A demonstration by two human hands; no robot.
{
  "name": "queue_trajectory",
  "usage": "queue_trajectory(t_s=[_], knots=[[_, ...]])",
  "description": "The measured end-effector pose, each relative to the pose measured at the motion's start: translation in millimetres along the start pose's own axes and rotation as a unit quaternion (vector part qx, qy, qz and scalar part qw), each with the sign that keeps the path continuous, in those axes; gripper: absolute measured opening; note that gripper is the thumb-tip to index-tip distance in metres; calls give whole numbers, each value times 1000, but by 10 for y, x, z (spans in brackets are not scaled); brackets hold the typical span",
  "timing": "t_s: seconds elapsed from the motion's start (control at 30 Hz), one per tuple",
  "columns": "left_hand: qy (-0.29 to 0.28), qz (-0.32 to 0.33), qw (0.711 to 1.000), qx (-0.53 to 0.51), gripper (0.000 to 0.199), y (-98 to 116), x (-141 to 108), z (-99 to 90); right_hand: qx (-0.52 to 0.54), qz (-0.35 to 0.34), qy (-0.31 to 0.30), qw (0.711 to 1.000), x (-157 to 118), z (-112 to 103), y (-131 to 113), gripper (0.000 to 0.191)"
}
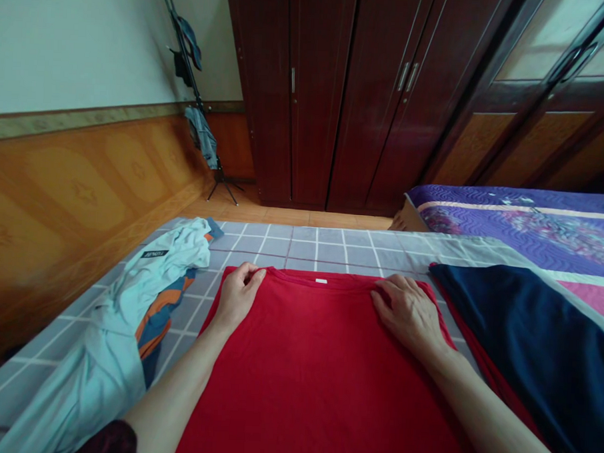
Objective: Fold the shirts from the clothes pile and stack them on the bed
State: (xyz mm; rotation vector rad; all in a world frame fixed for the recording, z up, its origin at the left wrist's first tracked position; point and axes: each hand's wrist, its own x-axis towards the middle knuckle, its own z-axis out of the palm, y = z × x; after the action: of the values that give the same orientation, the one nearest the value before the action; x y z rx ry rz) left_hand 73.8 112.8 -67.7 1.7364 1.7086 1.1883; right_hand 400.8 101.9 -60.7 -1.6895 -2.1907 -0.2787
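Note:
A red shirt [316, 361] lies spread on the checked bedsheet, its neckline and small white label at the far edge. My left hand [239, 294] pinches the shirt's far left shoulder between thumb and fingers. On the far right shoulder rests my right hand [408, 311], its fingers curled together on the red fabric beside the neckline. The sides of the shirt are partly covered by my forearms.
Light mint clothing [111, 338] lies at the left over an orange and blue garment [163, 314]. Dark blue cloth [522, 336] lies on red fabric at the right. Beyond are a purple bed cover [532, 223], a wardrobe [338, 94] and a coat stand [189, 61].

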Motion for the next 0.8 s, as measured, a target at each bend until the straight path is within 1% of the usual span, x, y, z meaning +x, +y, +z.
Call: queue_trajectory(t_s=[0.07,0.13,0.17,0.2,0.23,0.27,0.3,0.37,0.4,0.43,0.53,0.67,0.73,0.8], knots=[[3,-7,999,37,21,-27,1,8,0,-1,-1,1000,6,3,4,22],[31,3,996,83,16,-16,-15,8,1,-3,1,1000,10,3,6,23],[58,22,992,108,17,8,-31,5,2,-4,2,1000,11,2,8,23],[86,50,987,130,19,44,-52,3,4,-6,4,1000,10,2,10,23],[102,86,980,148,21,87,-76,2,6,-7,5,1000,9,1,11,22],[94,128,974,162,21,131,-102,5,8,-7,6,1000,8,1,13,22],[64,167,968,174,21,172,-128,12,9,-7,5,1000,7,0,15,22],[-28,214,955,202,22,224,-170,36,11,-5,4,1000,5,-4,18,22],[-64,218,949,218,23,232,-182,51,12,-4,3,1000,6,-6,20,22],[-83,211,945,237,24,228,-189,64,13,-3,1,1000,7,-8,22,22],[-85,179,937,289,31,181,-187,85,14,-2,-2,1000,11,-16,25,23],[-93,151,921,346,47,170,-204,77,19,2,-1,1000,10,-26,19,23],[-122,166,913,353,55,191,-232,75,21,4,3,1000,6,-27,15,22],[-169,189,903,347,61,187,-258,78,21,6,7,1000,4,-27,13,22]])
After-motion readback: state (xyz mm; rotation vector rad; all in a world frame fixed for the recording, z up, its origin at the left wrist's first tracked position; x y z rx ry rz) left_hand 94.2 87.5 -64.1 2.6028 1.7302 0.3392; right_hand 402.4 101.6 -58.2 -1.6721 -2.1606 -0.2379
